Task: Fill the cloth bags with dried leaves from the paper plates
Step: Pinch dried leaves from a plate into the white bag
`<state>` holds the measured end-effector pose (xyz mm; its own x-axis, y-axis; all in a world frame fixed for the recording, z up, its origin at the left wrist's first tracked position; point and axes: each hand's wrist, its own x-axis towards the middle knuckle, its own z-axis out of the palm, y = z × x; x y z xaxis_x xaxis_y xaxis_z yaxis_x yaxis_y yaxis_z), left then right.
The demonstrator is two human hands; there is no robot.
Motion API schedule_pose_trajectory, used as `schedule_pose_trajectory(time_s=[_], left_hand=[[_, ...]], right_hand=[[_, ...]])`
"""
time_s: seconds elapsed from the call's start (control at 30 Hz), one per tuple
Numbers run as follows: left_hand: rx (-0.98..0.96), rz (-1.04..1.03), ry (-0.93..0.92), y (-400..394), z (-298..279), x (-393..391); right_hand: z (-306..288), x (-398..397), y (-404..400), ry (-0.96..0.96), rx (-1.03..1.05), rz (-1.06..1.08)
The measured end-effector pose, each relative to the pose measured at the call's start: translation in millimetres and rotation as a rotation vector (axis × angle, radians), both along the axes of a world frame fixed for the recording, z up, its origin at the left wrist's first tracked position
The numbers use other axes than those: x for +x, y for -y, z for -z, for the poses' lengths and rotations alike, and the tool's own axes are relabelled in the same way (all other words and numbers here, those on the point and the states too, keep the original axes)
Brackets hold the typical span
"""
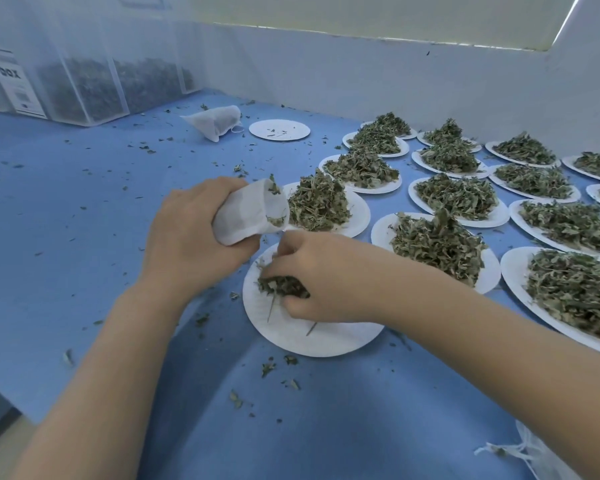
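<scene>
On the table (84,237), a near-emptied paper plate (302,334) lies at the near middle, heaped plates (465,202) fill the right side, a filled cloth bag (215,121) lies beside an emptied plate (279,129) toward the far edge, and storage boxes (84,88) stand in the far left corner.

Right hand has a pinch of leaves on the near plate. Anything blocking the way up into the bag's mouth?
Nothing visible does. The right hand grips the dried leaves just below the cloth bag, which the left hand holds with its mouth open and facing right.
</scene>
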<state>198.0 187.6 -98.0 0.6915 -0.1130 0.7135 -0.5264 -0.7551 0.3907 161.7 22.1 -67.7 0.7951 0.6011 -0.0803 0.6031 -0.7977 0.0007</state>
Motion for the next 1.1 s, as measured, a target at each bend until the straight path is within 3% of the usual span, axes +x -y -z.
schedule_pose_trajectory(time_s=[0.37,0.5,0.83,1.1], left_hand=[[0.003,0.021,0.007,2.9,-1.7,-2.9],[0.017,0.035,0.003,2.5,-1.2,-2.3],[0.055,0.119,-0.059,3.4,3.1,0.3],[0.113,0.222,0.061,13.7,0.0,-6.4]], right_hand=[[4.5,-8.2,-2.9,-0.041,0.009,0.048],[-11.3,-10.5,5.9,-0.036,0.098,0.049],[-52.9,-13.4,53.6,0.074,0.727,0.02],[-46.0,-6.4,38.2,0.096,0.427,-0.011]])
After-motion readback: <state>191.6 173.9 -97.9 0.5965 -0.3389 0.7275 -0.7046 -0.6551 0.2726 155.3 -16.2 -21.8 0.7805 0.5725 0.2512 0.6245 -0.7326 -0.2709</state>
